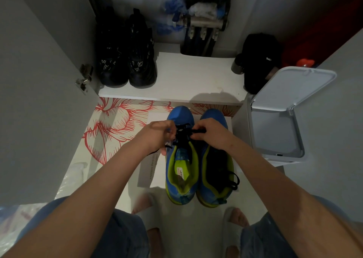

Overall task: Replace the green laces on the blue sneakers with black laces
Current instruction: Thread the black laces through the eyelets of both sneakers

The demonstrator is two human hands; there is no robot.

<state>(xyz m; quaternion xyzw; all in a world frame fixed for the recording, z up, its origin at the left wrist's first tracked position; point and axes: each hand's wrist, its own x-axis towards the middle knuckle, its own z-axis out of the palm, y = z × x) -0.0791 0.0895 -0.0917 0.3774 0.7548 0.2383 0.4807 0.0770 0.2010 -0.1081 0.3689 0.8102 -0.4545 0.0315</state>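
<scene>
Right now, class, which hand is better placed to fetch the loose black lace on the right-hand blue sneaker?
Right hand: above that blue sneaker, nearer the loose black lace than the left hand.

Dim, soft-shadowed wide-angle view, edges bowed, bottom corners blurred.

Forearms stretched forward, left hand [157, 135] and right hand [211, 133] close together, fingers [199, 131] pinched on the black lace [183, 131]
</scene>
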